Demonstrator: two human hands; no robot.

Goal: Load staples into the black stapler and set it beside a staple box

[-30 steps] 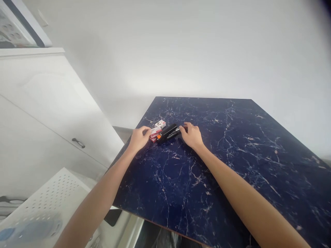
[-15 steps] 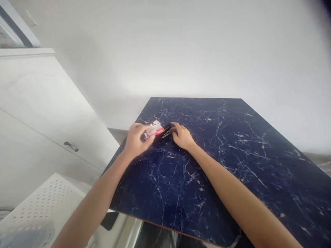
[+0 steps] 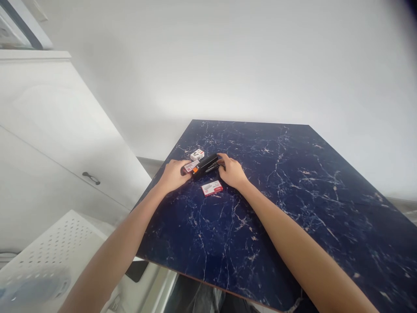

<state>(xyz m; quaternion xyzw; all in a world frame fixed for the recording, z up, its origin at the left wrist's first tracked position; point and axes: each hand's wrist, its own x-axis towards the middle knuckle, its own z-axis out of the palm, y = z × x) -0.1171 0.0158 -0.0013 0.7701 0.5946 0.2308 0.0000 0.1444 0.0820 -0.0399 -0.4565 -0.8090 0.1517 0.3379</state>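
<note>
Black, long-bodied stapler with an orange patch (image 3: 206,164) lies slantwise between the person's two hands, on the near-left part of a dark blue, white-veined, marble-patterned worktop (image 3: 293,174). Its orange patch points toward the left hand (image 3: 175,174), whose thumb and fingers stand a narrow way apart beside a small red-and-white cardboard box (image 3: 191,166); from where I stand I can't tell whether they grip it. The right hand (image 3: 232,171) has its fingers bent at the stapler's other end, touching it, though how firmly they hold it I can't see.

Just behind the stapler is a small white box with black print (image 3: 197,154). On the near side, apart from both hands, a flat red-and-white box (image 3: 212,188) rests on the worktop. Beyond stands a plain pale wall (image 3: 228,56); off to the left, a white cabinet with a dark handle (image 3: 91,178).
</note>
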